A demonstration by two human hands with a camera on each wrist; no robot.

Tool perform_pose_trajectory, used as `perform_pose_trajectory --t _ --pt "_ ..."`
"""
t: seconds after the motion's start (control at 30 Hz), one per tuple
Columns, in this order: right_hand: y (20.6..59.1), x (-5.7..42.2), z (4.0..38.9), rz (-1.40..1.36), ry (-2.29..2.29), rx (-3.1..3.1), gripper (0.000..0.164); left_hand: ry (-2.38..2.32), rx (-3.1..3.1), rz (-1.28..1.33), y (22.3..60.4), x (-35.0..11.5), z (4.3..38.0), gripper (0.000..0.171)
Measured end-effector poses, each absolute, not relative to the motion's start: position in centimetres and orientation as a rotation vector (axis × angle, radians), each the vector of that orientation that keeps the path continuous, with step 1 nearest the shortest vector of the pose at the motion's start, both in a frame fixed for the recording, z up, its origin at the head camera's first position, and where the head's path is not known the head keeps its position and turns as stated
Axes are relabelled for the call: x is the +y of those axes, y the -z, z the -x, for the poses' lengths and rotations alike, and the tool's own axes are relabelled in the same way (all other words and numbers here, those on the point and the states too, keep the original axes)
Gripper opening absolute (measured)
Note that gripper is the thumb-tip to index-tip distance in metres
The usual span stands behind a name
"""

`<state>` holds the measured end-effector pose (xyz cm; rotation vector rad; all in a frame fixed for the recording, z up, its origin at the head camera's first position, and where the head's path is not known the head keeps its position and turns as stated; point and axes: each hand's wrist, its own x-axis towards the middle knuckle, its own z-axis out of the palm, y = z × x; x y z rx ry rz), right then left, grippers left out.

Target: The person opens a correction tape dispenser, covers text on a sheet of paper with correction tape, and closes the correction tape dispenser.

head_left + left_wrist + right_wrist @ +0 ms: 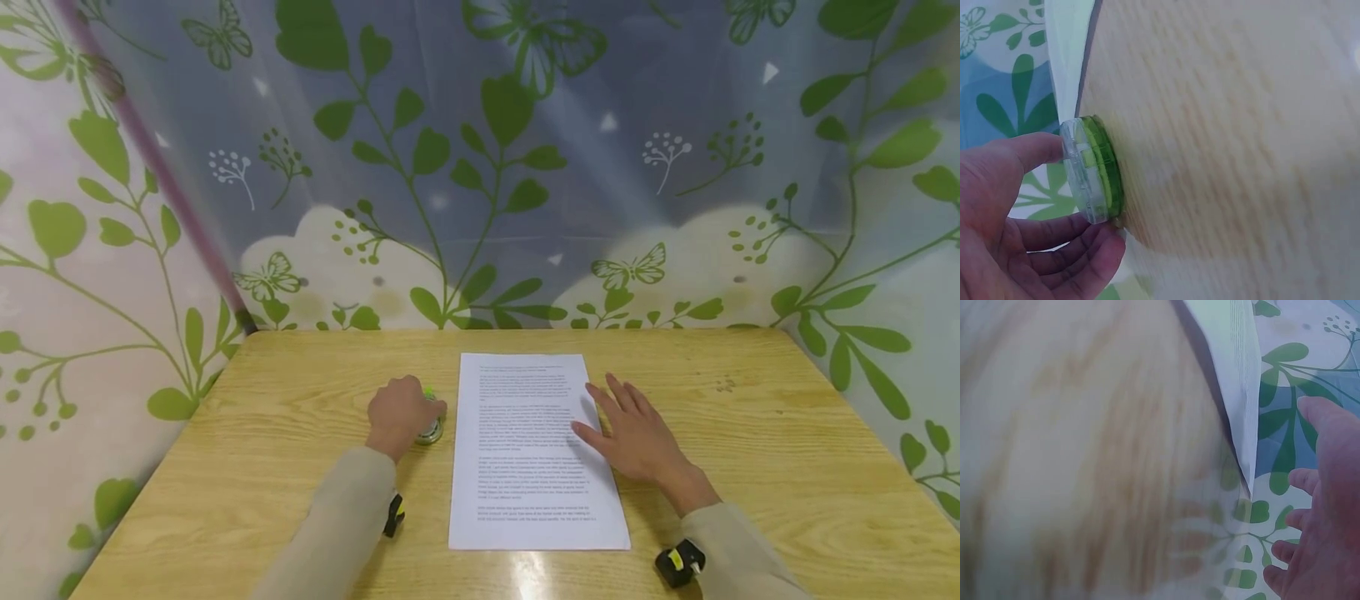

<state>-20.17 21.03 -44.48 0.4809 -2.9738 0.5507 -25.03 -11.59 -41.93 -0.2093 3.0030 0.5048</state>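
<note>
My left hand pinches a small round plastic case by its rim, thumb on one side and fingertips on the other. Clear plastic makes up one face of the case and bright green the other, the green side toward the table. In the head view the hand covers most of it, just left of a stack of printed paper. Over the stack's right edge my right hand hovers with fingers spread and nothing in them. Its thumb and fingertips overlap the page in the head view; in the right wrist view they stand apart from the sheets.
The wooden table reaches back to a patterned cloth with leaves and butterflies. More cloth hangs along both sides. A small mark shows on the tabletop at the right. Each wrist wears a small black device.
</note>
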Motion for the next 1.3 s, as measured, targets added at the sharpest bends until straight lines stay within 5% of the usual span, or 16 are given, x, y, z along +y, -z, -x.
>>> perform_pose_trajectory --t 0.53,0.7,0.83,0.97,1.3 --pt "43.9 21.0 19.9 -0.472 -0.57 -2.983 0.073 -0.759 2.977 0.164 41.0 -13.2 25.1 0.052" --pt "43.7 20.9 19.9 -0.462 -0.594 -2.98 0.074 -1.062 2.921 0.175 40.2 -13.5 25.3 0.055" --pt "43.5 20.8 20.0 -0.446 -0.626 -2.983 0.074 -1.517 2.678 0.257 39.1 -13.2 25.4 0.041" --pt "43.5 20.7 20.0 -0.439 -0.648 -2.979 0.073 -1.875 2.368 0.297 38.2 -12.7 25.4 0.052" --pt "43.5 20.8 20.2 -0.402 -0.683 -2.959 0.072 -2.193 2.025 0.409 37.8 -11.3 25.6 0.046"
